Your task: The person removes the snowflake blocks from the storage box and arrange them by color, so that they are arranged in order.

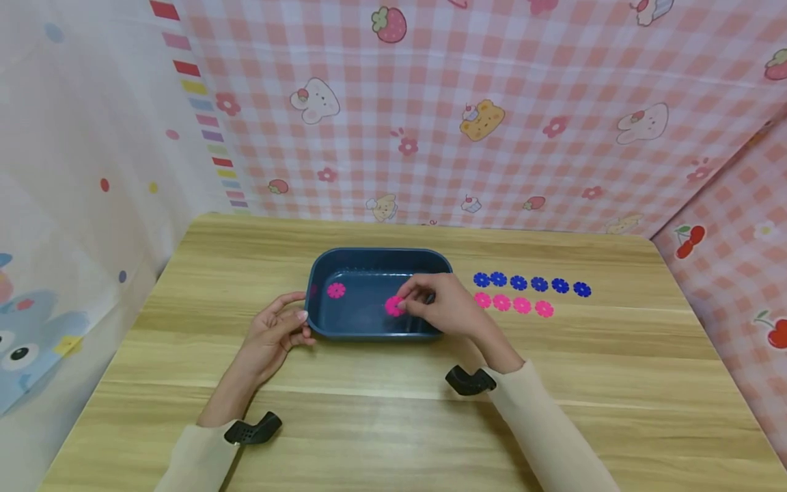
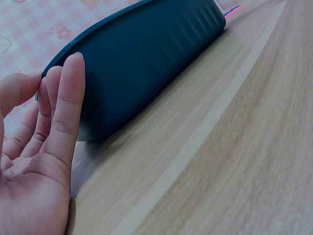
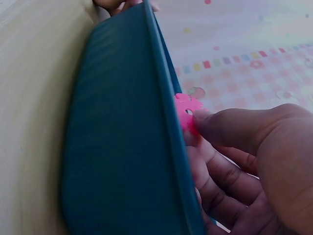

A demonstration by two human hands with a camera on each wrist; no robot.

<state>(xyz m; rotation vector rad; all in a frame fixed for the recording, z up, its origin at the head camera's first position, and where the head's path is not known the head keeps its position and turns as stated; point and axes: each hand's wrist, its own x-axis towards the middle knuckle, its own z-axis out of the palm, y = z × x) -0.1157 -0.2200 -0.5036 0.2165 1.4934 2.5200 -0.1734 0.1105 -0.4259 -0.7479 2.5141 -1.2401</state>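
A dark blue rectangular tray (image 1: 363,324) lies on the table. My left hand (image 1: 274,335) holds its left end, thumb at the rim and fingers against the side; the left wrist view shows this hand (image 2: 41,152) from the palm side. Above the tray's right half, my right hand (image 1: 445,304) pinches a pink flower-shaped disc (image 1: 393,306) between thumb and finger. That disc (image 3: 186,105) shows just past the rim in the right wrist view. Another pink flower disc (image 1: 336,290) is in the left part of the tray. The right hand covers some of the tray's right end.
To the right of the tray, a row of several blue flower discs (image 1: 539,284) lies behind a row of several pink flower discs (image 1: 521,305). Beneath everything is a wood-grain table (image 1: 381,410). A pink checked cloth (image 1: 369,137) hangs at its back edge.
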